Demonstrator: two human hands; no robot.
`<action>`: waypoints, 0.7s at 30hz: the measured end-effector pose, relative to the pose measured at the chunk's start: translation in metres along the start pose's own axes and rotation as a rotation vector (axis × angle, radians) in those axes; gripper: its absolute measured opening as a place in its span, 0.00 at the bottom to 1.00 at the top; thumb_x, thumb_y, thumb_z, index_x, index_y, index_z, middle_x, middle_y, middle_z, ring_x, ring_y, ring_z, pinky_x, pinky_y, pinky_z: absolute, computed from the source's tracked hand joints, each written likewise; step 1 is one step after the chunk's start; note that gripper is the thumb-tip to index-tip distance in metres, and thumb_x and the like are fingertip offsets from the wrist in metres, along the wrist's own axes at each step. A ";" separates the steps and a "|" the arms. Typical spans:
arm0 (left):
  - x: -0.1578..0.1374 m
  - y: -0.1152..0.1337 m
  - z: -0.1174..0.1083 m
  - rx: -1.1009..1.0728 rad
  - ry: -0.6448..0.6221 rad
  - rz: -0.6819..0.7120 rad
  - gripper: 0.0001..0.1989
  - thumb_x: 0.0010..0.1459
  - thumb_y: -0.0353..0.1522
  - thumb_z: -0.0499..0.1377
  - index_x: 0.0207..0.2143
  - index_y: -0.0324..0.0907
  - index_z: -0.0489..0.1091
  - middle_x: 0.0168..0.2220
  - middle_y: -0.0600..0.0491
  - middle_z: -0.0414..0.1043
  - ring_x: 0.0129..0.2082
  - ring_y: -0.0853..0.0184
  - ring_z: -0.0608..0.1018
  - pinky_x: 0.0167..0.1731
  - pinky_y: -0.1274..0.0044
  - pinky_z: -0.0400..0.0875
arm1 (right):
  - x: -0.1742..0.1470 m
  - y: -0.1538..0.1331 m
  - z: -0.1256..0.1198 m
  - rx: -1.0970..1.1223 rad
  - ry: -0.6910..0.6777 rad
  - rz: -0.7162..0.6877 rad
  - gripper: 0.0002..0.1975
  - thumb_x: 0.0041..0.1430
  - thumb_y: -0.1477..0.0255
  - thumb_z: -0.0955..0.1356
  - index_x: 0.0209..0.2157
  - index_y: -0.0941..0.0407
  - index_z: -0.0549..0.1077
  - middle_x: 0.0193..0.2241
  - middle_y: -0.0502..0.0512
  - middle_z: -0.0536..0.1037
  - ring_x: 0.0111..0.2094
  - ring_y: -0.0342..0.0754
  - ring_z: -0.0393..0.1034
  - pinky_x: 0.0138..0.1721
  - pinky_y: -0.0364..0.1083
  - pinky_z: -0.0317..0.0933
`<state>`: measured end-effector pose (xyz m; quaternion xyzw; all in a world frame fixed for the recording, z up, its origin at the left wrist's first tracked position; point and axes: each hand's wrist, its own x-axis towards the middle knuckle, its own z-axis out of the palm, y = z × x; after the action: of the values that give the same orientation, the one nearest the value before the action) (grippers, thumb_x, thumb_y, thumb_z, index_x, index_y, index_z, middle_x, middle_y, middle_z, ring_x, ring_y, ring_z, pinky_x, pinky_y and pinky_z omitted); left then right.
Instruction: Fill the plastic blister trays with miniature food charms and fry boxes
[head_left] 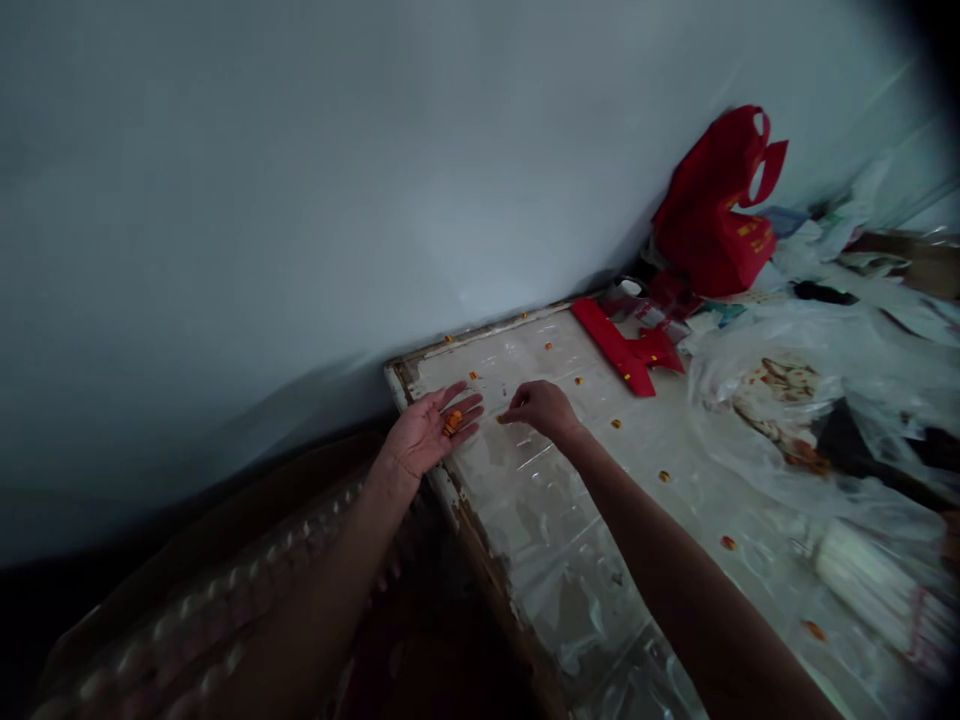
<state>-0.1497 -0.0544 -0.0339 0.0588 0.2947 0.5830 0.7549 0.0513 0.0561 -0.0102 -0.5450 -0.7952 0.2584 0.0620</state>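
Note:
My left hand [422, 430] is palm up at the table's left edge, fingers stretched out, with a few small orange pieces [453, 422] resting in it; their kind is too small to make out. To its right, my right hand [541, 408] pinches a small orange piece [500, 419] between thumb and fingertips, at or just above the tabletop. Similar orange pieces lie spaced out over the plastic-covered table [540, 500], among them one piece [473, 376] beyond my left hand and another piece [616, 424] beside my right forearm.
A red T-shaped piece [622, 350] lies at the table's back, near a red bag [720, 220] leaning on the wall [375, 180]. Clear plastic bags [750, 440] and clutter cover the right side. At lower left, a ribbed or beaded surface [225, 590] sits in shadow.

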 end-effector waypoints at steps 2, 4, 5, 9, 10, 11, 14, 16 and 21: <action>-0.002 0.000 0.006 0.012 -0.036 -0.018 0.18 0.67 0.34 0.52 0.55 0.38 0.71 0.53 0.37 0.74 0.50 0.53 0.79 0.50 0.61 0.74 | -0.013 -0.007 -0.002 0.140 0.035 -0.133 0.08 0.55 0.67 0.75 0.35 0.56 0.82 0.23 0.50 0.78 0.25 0.45 0.71 0.28 0.41 0.59; -0.003 -0.001 0.015 0.016 -0.072 -0.053 0.17 0.68 0.35 0.51 0.54 0.38 0.72 0.48 0.38 0.77 0.45 0.54 0.81 0.47 0.61 0.76 | -0.031 -0.019 -0.003 0.237 0.058 -0.364 0.09 0.62 0.70 0.71 0.42 0.54 0.82 0.29 0.51 0.80 0.28 0.43 0.72 0.33 0.41 0.62; -0.002 -0.003 0.020 0.016 -0.082 -0.077 0.17 0.69 0.35 0.50 0.52 0.38 0.72 0.44 0.39 0.78 0.42 0.56 0.82 0.44 0.62 0.77 | -0.039 -0.025 -0.003 0.241 0.067 -0.478 0.09 0.62 0.73 0.70 0.42 0.53 0.82 0.33 0.52 0.80 0.31 0.43 0.73 0.36 0.41 0.62; 0.005 -0.014 0.044 0.018 -0.069 -0.103 0.15 0.68 0.33 0.51 0.45 0.35 0.75 0.37 0.44 0.79 0.34 0.61 0.82 0.39 0.67 0.79 | -0.053 -0.031 -0.010 0.291 0.046 -0.595 0.15 0.52 0.84 0.70 0.38 0.54 0.83 0.37 0.53 0.81 0.35 0.43 0.74 0.38 0.40 0.63; 0.006 -0.018 0.048 0.025 -0.064 -0.106 0.13 0.67 0.31 0.52 0.45 0.34 0.75 0.38 0.43 0.79 0.35 0.61 0.82 0.40 0.68 0.79 | -0.054 -0.025 -0.014 0.369 0.034 -0.539 0.14 0.51 0.83 0.70 0.38 0.55 0.83 0.36 0.52 0.81 0.34 0.43 0.74 0.37 0.40 0.64; 0.008 -0.023 0.050 0.032 -0.057 -0.111 0.13 0.66 0.27 0.52 0.45 0.33 0.74 0.39 0.43 0.79 0.37 0.60 0.82 0.42 0.68 0.79 | -0.054 -0.017 -0.018 0.466 0.023 -0.466 0.13 0.51 0.80 0.71 0.38 0.55 0.82 0.33 0.51 0.81 0.32 0.43 0.74 0.36 0.41 0.65; 0.009 -0.035 0.051 0.041 -0.016 -0.146 0.17 0.59 0.20 0.52 0.50 0.30 0.72 0.43 0.39 0.79 0.44 0.59 0.82 0.49 0.67 0.77 | -0.061 0.016 -0.026 0.730 0.000 -0.228 0.11 0.49 0.71 0.74 0.37 0.58 0.81 0.29 0.52 0.81 0.29 0.44 0.73 0.31 0.41 0.66; 0.009 -0.042 0.049 0.029 -0.004 -0.160 0.19 0.58 0.20 0.53 0.51 0.29 0.72 0.46 0.37 0.78 0.48 0.57 0.81 0.52 0.68 0.76 | -0.070 0.036 -0.026 0.791 0.008 -0.121 0.12 0.46 0.68 0.75 0.34 0.59 0.81 0.28 0.53 0.81 0.27 0.44 0.72 0.30 0.42 0.66; 0.011 -0.059 0.051 0.123 -0.005 -0.179 0.12 0.59 0.24 0.57 0.43 0.30 0.76 0.44 0.37 0.78 0.44 0.59 0.82 0.49 0.70 0.77 | -0.096 0.050 -0.014 0.618 0.106 -0.052 0.10 0.48 0.68 0.74 0.33 0.58 0.82 0.26 0.52 0.80 0.26 0.44 0.71 0.28 0.41 0.63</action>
<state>-0.0720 -0.0497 -0.0215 0.0797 0.3321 0.4942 0.7995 0.1366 -0.0116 -0.0048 -0.4926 -0.6882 0.4576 0.2726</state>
